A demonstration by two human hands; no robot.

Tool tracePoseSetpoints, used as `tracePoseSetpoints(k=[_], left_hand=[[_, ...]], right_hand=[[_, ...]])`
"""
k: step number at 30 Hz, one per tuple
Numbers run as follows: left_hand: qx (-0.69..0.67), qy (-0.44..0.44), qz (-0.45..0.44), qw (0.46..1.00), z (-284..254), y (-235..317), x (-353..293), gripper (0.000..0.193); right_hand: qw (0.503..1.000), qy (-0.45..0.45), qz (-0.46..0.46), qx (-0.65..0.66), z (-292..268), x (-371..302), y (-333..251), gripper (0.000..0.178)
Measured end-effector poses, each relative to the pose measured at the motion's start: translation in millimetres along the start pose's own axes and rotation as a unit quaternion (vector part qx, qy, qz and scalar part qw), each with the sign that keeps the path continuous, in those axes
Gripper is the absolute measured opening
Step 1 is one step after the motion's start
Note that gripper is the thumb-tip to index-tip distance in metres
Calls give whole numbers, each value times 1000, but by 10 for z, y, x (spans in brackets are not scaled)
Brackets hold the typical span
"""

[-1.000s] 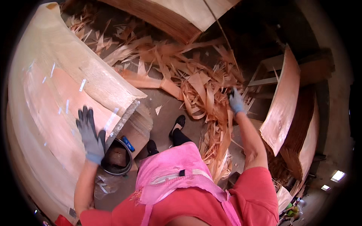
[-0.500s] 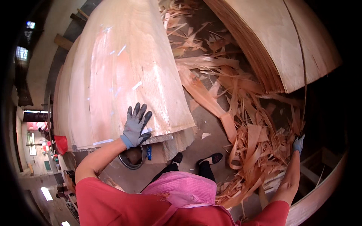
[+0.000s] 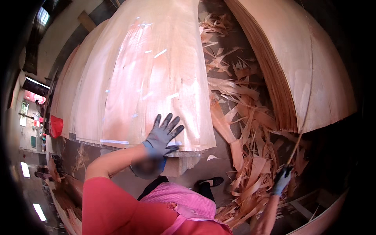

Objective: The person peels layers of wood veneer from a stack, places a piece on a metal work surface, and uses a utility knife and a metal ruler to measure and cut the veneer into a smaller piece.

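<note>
My left hand point(image 3: 163, 133), in a grey glove with dark fingertips, lies flat with fingers spread near the front edge of a broad stack of pale wood veneer sheets point(image 3: 145, 78). Several small strips of tape show on its top sheet. Off to the right, my gloved right hand point(image 3: 282, 179) is closed around the near end of a long thin stick point(image 3: 295, 149). The stick runs away from me over a second veneer stack point(image 3: 321, 78), whose layered side edge faces the first. The stick's far end is lost near the dark rim.
Torn veneer scraps point(image 3: 250, 152) cover the floor between the stacks and towards my right hand. A blurred round thing point(image 3: 148, 167) sits below my left wrist. At far left is a red bag point(image 3: 56, 126). A wooden frame point(image 3: 303, 209) stands at lower right.
My right hand has come inward and nearer my body, bringing the stick's near end with it. The view has shifted, and my left hand remains spread on the left stack.
</note>
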State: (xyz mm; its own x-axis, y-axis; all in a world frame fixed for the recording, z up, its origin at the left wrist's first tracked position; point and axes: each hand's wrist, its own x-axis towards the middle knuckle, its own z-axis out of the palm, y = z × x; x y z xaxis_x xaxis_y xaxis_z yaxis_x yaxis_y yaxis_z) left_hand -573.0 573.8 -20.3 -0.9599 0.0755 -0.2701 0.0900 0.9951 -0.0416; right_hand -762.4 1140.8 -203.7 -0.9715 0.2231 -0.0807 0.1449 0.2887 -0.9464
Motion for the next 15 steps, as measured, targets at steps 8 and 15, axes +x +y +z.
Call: tracePoseSetpoints(k=[8,15], left_hand=[[-108,153,33,982,46,-169,-213,83],[-305,333,5,892,205,-1149,-1744,57]], right_hand=[[965,-137,143,173,1427,-2370,-1678,21],[947,-227,158,163,2198,-3983,-2384,30]])
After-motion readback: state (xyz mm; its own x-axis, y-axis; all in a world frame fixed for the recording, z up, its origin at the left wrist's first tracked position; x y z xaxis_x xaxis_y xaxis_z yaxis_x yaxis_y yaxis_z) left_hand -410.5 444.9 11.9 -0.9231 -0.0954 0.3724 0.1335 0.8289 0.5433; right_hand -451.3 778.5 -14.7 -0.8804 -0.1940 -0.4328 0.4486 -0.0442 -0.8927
